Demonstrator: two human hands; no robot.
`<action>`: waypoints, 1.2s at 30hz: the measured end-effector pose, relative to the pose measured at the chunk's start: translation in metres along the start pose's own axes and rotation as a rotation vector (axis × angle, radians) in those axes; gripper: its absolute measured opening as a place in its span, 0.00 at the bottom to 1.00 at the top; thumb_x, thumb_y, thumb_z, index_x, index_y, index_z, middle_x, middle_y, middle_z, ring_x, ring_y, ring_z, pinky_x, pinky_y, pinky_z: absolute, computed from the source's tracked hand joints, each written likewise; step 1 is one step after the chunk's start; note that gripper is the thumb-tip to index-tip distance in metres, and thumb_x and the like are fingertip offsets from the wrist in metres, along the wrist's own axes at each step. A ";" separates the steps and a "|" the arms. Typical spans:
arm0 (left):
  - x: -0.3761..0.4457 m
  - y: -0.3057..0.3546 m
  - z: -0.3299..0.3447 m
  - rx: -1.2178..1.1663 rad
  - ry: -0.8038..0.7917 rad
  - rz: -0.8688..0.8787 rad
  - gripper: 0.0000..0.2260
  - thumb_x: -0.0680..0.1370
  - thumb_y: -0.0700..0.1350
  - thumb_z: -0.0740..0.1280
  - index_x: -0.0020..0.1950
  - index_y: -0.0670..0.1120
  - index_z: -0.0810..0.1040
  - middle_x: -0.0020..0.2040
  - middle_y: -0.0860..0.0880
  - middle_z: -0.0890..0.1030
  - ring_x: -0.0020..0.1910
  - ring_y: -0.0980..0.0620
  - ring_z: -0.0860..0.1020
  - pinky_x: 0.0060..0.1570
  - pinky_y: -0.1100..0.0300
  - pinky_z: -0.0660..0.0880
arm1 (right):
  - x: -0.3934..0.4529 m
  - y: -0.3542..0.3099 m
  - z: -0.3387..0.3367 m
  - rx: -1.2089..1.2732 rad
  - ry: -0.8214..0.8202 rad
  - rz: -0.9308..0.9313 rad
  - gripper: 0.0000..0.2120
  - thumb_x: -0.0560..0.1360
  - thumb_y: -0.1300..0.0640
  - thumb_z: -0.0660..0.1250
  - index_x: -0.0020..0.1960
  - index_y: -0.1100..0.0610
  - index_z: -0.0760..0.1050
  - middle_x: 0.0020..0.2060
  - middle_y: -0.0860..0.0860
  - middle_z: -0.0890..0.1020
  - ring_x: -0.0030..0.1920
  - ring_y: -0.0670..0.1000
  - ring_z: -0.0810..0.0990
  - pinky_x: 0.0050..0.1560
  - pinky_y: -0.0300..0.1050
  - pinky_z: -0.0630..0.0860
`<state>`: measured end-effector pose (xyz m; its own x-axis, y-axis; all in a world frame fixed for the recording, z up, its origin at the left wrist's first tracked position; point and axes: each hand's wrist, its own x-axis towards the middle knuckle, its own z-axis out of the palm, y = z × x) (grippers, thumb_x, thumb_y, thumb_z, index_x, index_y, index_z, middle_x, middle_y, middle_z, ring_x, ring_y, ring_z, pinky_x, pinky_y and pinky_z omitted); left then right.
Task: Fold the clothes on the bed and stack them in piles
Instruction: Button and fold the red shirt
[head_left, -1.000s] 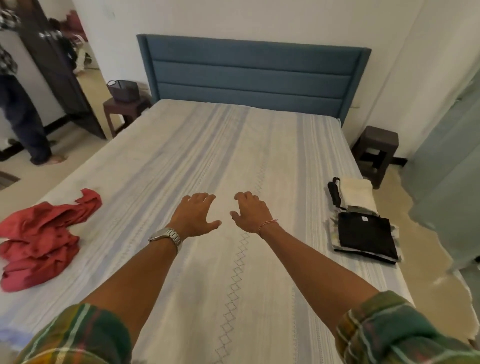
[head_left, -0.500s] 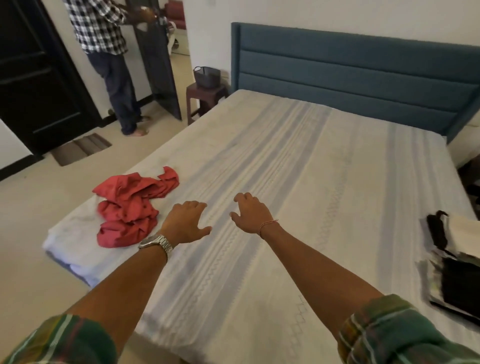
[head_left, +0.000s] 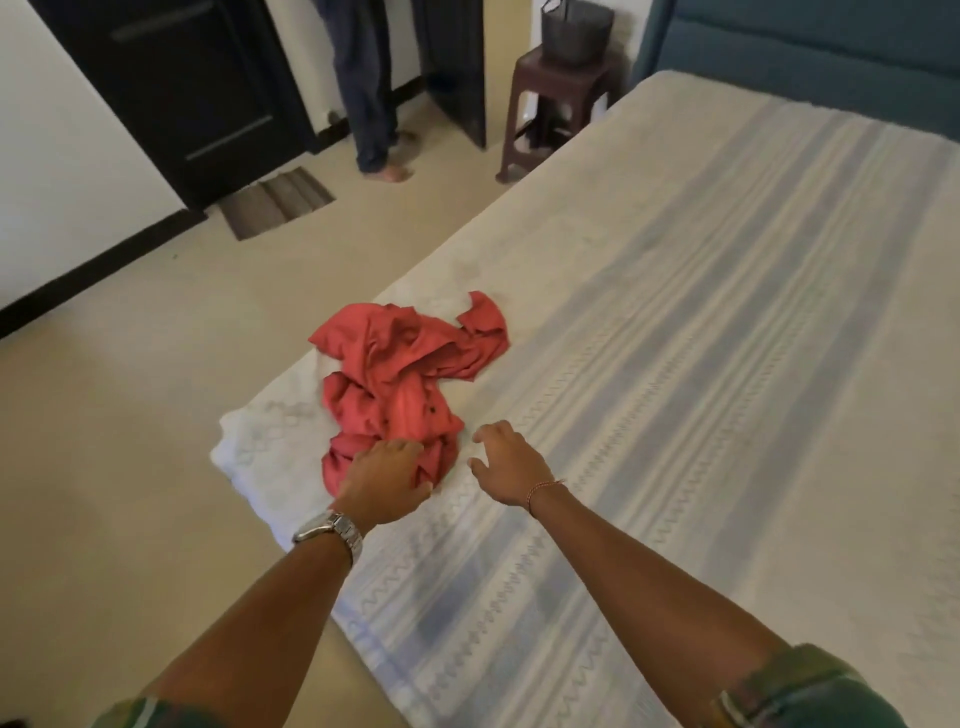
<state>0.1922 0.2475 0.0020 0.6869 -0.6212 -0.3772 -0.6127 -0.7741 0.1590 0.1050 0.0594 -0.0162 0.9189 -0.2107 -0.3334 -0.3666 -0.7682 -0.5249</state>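
Now the left hand (head_left: 383, 475) lands on the near end of the crumpled red shirt (head_left: 410, 379) at the bed (head_left: 727, 364) corner, fingers laid over the cloth; a firm grip I cannot confirm. Right hand (head_left: 506, 462) hovers spread, just beside. Best move: find collar or shoulders, lift, shake flat.

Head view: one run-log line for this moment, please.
phase: reaching | left hand: on crumpled red shirt, grip unclear | right hand: open, beside shirt | bed: shirt unfolded
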 end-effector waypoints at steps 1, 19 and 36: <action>0.012 -0.011 0.006 -0.021 -0.006 -0.007 0.27 0.74 0.59 0.61 0.70 0.48 0.73 0.64 0.48 0.77 0.62 0.42 0.77 0.58 0.48 0.74 | 0.018 -0.001 0.013 0.018 -0.016 -0.012 0.17 0.82 0.52 0.63 0.69 0.56 0.71 0.71 0.57 0.66 0.66 0.60 0.72 0.62 0.56 0.74; 0.186 -0.085 0.076 -0.812 0.178 -0.602 0.16 0.78 0.45 0.71 0.57 0.34 0.75 0.52 0.36 0.80 0.53 0.36 0.79 0.50 0.49 0.74 | 0.168 -0.007 0.108 0.247 0.082 -0.052 0.06 0.80 0.56 0.68 0.48 0.59 0.78 0.46 0.55 0.83 0.49 0.56 0.80 0.47 0.50 0.75; 0.071 0.106 -0.125 -0.464 0.289 0.460 0.09 0.73 0.41 0.68 0.51 0.42 0.82 0.36 0.54 0.79 0.33 0.54 0.76 0.36 0.60 0.71 | 0.023 0.013 -0.103 0.151 0.650 -0.211 0.20 0.75 0.62 0.67 0.67 0.59 0.76 0.60 0.58 0.81 0.61 0.62 0.78 0.60 0.58 0.76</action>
<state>0.2243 0.1059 0.1059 0.5141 -0.8550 0.0685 -0.6803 -0.3578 0.6396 0.1362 -0.0175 0.0506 0.8559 -0.4220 0.2990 -0.1440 -0.7497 -0.6459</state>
